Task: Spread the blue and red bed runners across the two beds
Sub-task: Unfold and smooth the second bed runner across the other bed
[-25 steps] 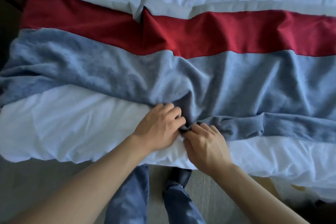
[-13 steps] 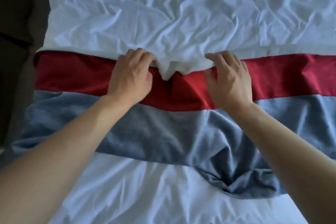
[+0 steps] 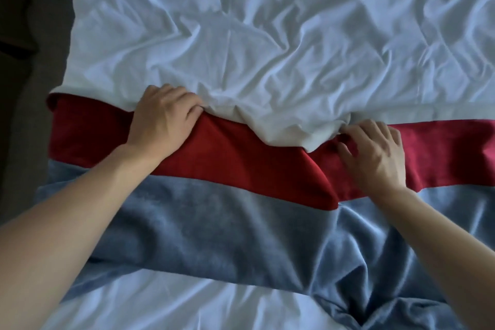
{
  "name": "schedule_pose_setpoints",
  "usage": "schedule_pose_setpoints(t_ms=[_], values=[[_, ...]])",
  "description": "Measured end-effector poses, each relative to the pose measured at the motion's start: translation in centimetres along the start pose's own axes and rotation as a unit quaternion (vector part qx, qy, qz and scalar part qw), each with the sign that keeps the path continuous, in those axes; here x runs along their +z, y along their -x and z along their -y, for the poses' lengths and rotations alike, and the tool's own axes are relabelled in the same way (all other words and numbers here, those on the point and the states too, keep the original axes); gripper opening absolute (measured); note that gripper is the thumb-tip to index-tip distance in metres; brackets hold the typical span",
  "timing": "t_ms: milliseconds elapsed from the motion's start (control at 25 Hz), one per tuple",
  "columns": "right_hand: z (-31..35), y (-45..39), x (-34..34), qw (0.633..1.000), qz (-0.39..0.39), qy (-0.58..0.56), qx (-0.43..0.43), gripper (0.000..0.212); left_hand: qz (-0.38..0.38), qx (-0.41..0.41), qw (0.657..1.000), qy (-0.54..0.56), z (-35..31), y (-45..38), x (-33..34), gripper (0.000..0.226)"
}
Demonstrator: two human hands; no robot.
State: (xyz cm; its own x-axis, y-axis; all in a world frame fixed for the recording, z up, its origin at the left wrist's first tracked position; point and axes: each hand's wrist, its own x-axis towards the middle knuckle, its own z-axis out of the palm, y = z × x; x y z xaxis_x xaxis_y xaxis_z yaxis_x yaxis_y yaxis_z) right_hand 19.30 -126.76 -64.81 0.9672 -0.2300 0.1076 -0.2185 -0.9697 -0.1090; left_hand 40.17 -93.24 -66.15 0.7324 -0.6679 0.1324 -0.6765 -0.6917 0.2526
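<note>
Both hands have spread wider apart along the red runner's far edge. Left hand grips it; right hand, fingers loose, presses it beside the white sheet.

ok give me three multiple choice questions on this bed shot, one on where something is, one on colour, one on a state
1. Where does the red runner lie relative to the blue runner?
A. on its far side
B. on its near side
C. wholly underneath it

2. What colour is the sheet beyond the runners?
A. green
B. white
C. black

3. How does the blue runner look near the right arm?
A. rolled into a tube
B. perfectly flat
C. bunched in folds

Answers: 1 A, the red band is farther from the person, with both hands, left hand and right hand, at its far edge. 2 B, the cloth is white and creased. 3 C, folds gather at lower right.
</note>
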Motion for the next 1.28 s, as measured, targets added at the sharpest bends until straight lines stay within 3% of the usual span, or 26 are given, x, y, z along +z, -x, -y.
schedule_pose_setpoints(t_ms=[120, 200, 360, 600, 1080, 1280], values=[[0.3, -2.1, 0.6, 1.000, -0.014, -0.015, 0.014, 0.007, -0.009, -0.109, 0.993, -0.041, 1.8, -1.2, -0.7, 0.016], [-0.1, -2.6, 1.1, 1.000, -0.021, -0.007, 0.013, 0.012, -0.023, -0.132, 0.989, -0.058, 1.6, -1.3, -1.0, 0.010], [-2.5, -2.5, 1.7, 0.998, 0.008, -0.026, -0.058, 0.013, -0.012, 0.022, 0.998, -0.059, -1.7, -0.3, 0.0, 0.009], [-4.3, -3.2, 2.0, 0.993, -0.007, -0.020, -0.114, 0.016, -0.027, 0.010, 0.995, -0.100, -1.0, -1.0, 1.2, 0.016], [-8.7, -9.1, 0.6, 0.995, 0.003, -0.064, 0.081, 0.014, 0.044, 0.015, 0.998, -0.049, 1.4, -1.8, 1.3, 0.016], [-8.3, -10.8, 1.0, 0.996, -0.001, -0.050, 0.079, 0.014, 0.017, -0.093, 0.995, 0.011, 3.0, -5.1, -0.1, 0.014]])
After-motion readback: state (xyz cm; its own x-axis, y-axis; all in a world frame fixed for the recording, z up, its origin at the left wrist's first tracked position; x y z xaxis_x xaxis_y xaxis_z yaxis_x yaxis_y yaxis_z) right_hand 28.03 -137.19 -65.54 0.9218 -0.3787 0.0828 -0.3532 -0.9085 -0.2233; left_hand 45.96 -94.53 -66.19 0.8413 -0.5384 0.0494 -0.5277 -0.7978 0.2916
